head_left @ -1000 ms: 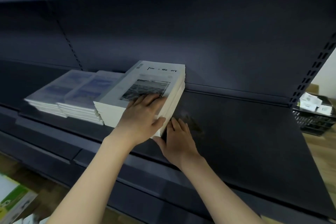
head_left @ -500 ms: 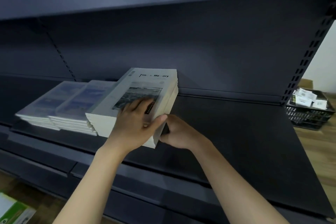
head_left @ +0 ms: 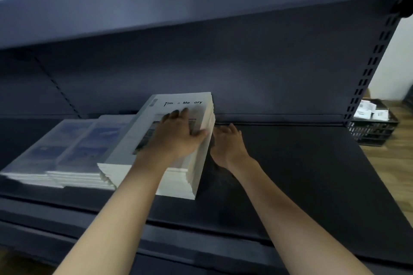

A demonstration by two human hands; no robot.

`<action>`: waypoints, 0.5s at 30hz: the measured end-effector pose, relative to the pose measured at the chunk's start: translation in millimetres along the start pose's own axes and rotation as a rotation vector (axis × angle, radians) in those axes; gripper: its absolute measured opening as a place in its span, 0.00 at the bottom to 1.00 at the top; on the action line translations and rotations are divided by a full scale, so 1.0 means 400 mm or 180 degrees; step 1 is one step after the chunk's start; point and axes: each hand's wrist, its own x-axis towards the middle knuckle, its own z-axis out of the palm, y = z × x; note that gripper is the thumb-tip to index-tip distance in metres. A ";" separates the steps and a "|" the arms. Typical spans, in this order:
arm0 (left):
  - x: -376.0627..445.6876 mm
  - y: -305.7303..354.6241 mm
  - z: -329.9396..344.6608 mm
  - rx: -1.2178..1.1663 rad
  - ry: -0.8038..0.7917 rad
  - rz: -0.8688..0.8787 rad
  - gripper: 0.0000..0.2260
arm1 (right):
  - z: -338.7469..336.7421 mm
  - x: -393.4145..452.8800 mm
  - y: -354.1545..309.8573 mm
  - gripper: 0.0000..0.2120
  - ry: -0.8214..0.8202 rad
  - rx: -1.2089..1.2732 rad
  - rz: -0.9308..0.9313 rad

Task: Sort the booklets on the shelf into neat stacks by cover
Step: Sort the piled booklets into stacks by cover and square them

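Note:
A tall stack of white booklets [head_left: 138,143] with a grey photo and black title on the cover stands on the dark shelf [head_left: 290,185]. My left hand [head_left: 178,136] lies flat on its top cover, thumb hooked over the right edge. My right hand [head_left: 228,143] presses its spread fingers against the stack's right side, low by the shelf surface. Two lower stacks of blue-covered booklets sit to the left: one [head_left: 89,147] touching the white stack, the other [head_left: 42,154] further left.
The shelf's back panel [head_left: 245,78] rises close behind the stacks, and an upper shelf [head_left: 178,0] overhangs. A black crate [head_left: 373,129] with small white boxes stands on the wooden floor [head_left: 393,167] to the right, past the perforated upright.
My left hand has slid further back along the top cover. My right hand has uncurled and moved back along the stack's right side. The white stack now sits squarer.

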 end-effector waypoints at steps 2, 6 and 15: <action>0.019 0.014 0.006 0.0155 -0.0390 0.0035 0.37 | 0.002 0.017 0.006 0.27 0.0046 -0.0004 -0.0005; 0.032 0.003 0.013 0.0145 -0.0580 0.0120 0.34 | 0.021 0.043 0.006 0.29 -0.0066 0.0221 -0.0107; 0.031 -0.005 0.016 0.0116 -0.0513 0.0187 0.33 | 0.033 0.048 0.019 0.20 0.0419 0.1939 0.0405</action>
